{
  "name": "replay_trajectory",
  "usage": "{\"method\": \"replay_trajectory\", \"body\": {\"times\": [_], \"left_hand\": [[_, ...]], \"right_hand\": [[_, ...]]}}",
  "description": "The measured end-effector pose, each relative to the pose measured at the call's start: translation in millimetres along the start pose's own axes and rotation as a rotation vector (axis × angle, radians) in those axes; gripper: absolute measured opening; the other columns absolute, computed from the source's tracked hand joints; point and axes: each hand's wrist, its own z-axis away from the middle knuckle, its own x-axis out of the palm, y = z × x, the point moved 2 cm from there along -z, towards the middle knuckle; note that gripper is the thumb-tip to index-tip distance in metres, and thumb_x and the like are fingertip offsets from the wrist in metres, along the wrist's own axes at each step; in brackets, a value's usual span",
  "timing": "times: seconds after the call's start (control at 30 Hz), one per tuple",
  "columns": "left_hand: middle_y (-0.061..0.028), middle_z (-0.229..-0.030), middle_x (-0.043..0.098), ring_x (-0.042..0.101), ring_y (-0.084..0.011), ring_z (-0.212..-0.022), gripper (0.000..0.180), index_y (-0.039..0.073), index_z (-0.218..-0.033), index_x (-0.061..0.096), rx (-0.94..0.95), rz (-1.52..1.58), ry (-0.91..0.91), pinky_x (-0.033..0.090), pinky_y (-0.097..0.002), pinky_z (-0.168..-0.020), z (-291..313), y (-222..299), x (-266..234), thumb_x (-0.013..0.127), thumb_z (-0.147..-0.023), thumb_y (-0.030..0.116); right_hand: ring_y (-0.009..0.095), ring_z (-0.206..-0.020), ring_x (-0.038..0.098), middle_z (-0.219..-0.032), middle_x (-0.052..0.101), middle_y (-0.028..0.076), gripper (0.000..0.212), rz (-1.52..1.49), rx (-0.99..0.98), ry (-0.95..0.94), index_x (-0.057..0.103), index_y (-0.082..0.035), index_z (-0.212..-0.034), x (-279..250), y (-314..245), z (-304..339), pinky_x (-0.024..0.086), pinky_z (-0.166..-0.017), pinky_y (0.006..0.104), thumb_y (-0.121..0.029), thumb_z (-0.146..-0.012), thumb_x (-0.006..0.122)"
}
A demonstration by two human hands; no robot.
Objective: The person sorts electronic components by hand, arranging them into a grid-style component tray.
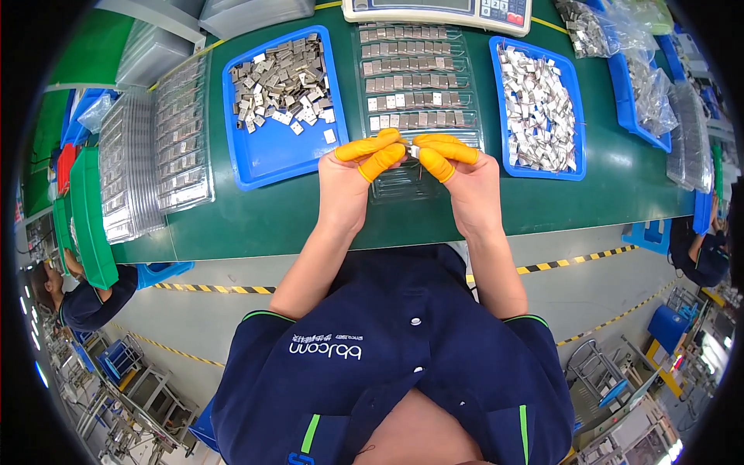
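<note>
My left hand (358, 172) and my right hand (465, 172) meet fingertip to fingertip above the near end of a clear plastic tray (474, 128), yellow cots on their fingers. Pinched in the right fingers is a small white connector (414, 152), with a thin wire hanging below. The left fingers are closed against it; whatever they grip is mostly covered. Rows of small silver and white metal pieces (407, 83) fill the clear tray beyond my hands. To the left lies a blue tray (267, 163) of loose metal pieces, to the right a blue tray (535, 172) heaped with small white wired connectors.
A digital scale (434, 9) stands at the far edge. Stacked clear trays (128, 167) and a green bin (91, 217) are at the left. Bagged parts in a blue bin (639, 101) and more clear trays (690, 139) sit at the right. Other people work at both sides.
</note>
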Motion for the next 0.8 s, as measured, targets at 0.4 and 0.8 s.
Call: {"method": "replay_trajectory", "body": {"times": [0.4,0.8], "left_hand": [[-0.0141,-0.091,0.064,0.063,-0.0186,-0.079,0.021,-0.007,-0.093,0.064,-0.037,-0.002,-0.032,0.053,-0.0284,-0.074,11.4,5.9,-1.8,0.067,-0.073,-0.005],[-0.0140,-0.092,0.065,0.064,-0.0178,-0.078,0.023,-0.007,-0.100,0.062,-0.055,-0.102,-0.066,0.053,-0.0268,-0.075,13.0,18.1,6.4,0.064,-0.078,-0.002]], "right_hand": [[0.016,-0.089,0.060,-0.096,0.062,0.009,0.015,0.152,-0.200,-0.019,0.064,0.004,-0.092,10.5,-5.3,11.5,0.048,-0.081,0.0264,0.003,-0.077,0.065],[0.015,-0.089,0.060,-0.099,0.062,0.009,0.017,-0.111,0.079,-0.050,0.062,0.003,-0.096,2.8,2.1,4.4,0.046,-0.083,0.0257,0.001,-0.079,0.063]]}}
